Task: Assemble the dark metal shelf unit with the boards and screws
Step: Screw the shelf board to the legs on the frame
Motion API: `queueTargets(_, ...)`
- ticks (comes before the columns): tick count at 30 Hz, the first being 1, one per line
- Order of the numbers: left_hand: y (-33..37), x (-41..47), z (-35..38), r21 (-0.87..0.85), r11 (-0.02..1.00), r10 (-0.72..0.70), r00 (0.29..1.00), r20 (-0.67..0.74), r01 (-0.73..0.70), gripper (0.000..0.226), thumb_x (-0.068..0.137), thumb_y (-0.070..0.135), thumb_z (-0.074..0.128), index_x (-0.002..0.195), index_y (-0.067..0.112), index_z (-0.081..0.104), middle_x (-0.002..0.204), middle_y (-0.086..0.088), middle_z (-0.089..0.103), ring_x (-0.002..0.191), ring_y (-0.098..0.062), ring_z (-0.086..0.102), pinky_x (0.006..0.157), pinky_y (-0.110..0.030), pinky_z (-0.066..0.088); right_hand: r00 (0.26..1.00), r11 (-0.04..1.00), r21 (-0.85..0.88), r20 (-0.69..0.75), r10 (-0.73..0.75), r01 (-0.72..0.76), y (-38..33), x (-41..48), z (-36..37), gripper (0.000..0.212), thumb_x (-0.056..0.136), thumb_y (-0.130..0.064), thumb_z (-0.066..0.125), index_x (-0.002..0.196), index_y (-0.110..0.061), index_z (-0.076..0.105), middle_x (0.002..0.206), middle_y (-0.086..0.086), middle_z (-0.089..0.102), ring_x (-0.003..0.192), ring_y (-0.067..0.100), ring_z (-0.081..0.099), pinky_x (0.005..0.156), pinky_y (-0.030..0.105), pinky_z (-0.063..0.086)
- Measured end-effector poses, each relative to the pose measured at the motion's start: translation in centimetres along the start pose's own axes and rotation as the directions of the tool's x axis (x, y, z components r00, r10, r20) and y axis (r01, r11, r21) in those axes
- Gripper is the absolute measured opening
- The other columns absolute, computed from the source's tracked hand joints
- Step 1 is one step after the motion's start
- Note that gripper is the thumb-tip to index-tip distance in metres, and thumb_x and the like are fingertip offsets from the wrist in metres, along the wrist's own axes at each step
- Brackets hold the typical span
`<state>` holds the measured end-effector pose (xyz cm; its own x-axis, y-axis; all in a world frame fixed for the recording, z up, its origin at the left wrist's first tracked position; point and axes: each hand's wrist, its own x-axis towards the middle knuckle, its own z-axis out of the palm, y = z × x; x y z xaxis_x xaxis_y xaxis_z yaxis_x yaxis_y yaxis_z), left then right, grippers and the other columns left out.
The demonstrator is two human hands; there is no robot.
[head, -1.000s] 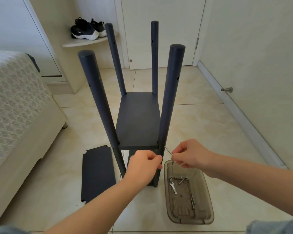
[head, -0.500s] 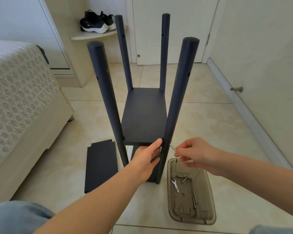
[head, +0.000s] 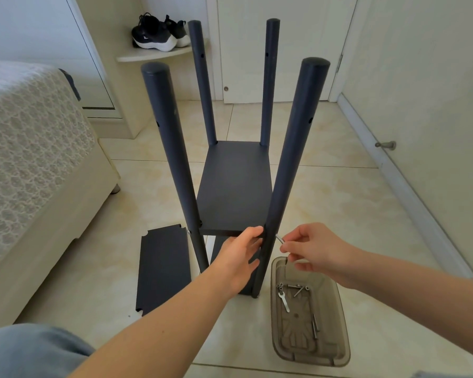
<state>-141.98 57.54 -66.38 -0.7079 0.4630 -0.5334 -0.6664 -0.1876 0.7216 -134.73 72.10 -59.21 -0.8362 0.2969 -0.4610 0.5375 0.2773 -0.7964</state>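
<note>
Both hands meet low at the near right post (head: 288, 173) of the shelf unit (head: 235, 186), which stands on the tiled floor (head: 339, 214) with four dark posts upright and a board (head: 234, 203) set between them; the left hand (head: 239, 257) holds that board's front edge right beside the post, thumb on top, fingers curled beneath. The right hand (head: 311, 249) pinches a thin metal piece (head: 279, 238) between thumb and fingertips, its tip against the post's outer side; screw or key, I cannot tell. A loose board (head: 163, 268) lies flat on the floor just left of the unit, by the near left post. A smoky tray (head: 311, 356) sits just right of the unit, below the right hand, holding a small wrench (head: 284, 301) and a few screws (head: 298, 289). A bed (head: 25, 159) fills the left side, and shoes (head: 159, 34) rest on a corner shelf (head: 153, 54) at the back
</note>
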Motion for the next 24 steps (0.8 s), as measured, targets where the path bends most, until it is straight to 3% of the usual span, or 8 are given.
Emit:
queueTargets(15, -0.13, 0.17, -0.24, 0.021, 1.0, 0.02, 1.0, 0.02, -0.02, 0.039, 0.094, 0.034, 0.067, 0.128, 0.017, 0.059, 0.122, 0.002, 0.067, 0.112, -0.009, 0.059, 0.108, -0.041, 0.035, 0.998, 0.996, -0.063, -0.026, -0.057, 0.056, -0.24, 0.7, 0.25, 0.003, 0.094, -0.015, 0.064, 0.094, -0.014, 0.067, 0.091, 0.007, 0.071, 0.075, 0.012, 0.067, 0.06, 0.019, 0.055)
queueTargets(24, -0.13, 0.23, -0.36, 0.007, 1.0, 0.004, 1.0, -0.005, -0.004, 0.042, 0.091, 0.032, 0.071, 0.128, 0.015, 0.06, 0.123, -0.001, 0.069, 0.121, -0.015, 0.059, 0.101, -0.039, 0.038, 0.991, 0.98, -0.149, -0.024, -0.134, 0.129, -0.3, 0.64, -0.2, 0.007, 0.095, -0.012, 0.061, 0.09, -0.015, 0.065, 0.089, 0.007, 0.072, 0.07, 0.01, 0.066, 0.062, 0.019, 0.055)
